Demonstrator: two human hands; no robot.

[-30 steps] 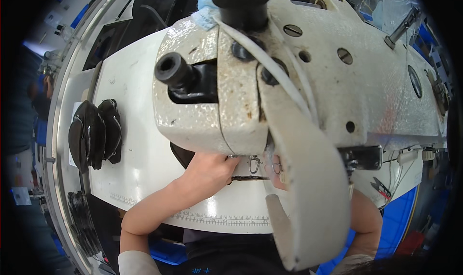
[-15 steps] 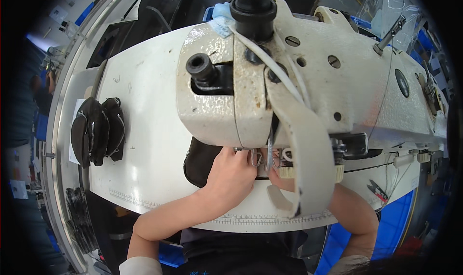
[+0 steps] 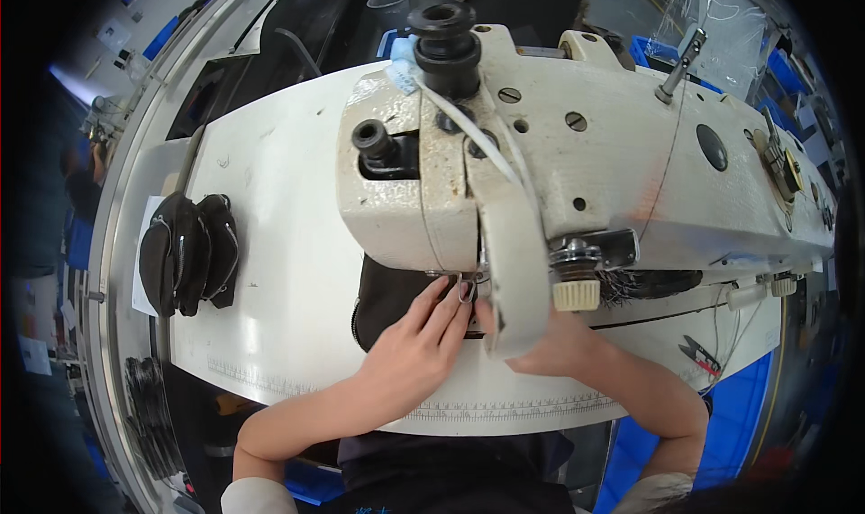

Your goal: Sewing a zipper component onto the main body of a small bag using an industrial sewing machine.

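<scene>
A dark fabric piece with a zipper along its curved edge (image 3: 380,300) lies under the head of a white sewing machine (image 3: 383,221). My left hand (image 3: 410,345) rests on it with fingers stretched flat, their tips close to the presser foot area and a small wire loop (image 3: 467,291). My right hand (image 3: 554,345) is on the other side of the needle area, beside the fabric. A pale curved bar (image 3: 518,262) on the machine covers most of its fingers, so its grip is hidden.
Several dark zippered pouches (image 3: 187,254) stand bunched on the table's left. Red-handled thread snips (image 3: 700,358) lie at the right, near loose threads. A ruler strip (image 3: 505,411) follows the table's front edge. Below the right side is a blue surface (image 3: 734,424).
My left hand has slid a little left and down, its bent fingers now flattened on the fabric. More of my right hand shows beside the curved bar. The whole view has shifted slightly.
</scene>
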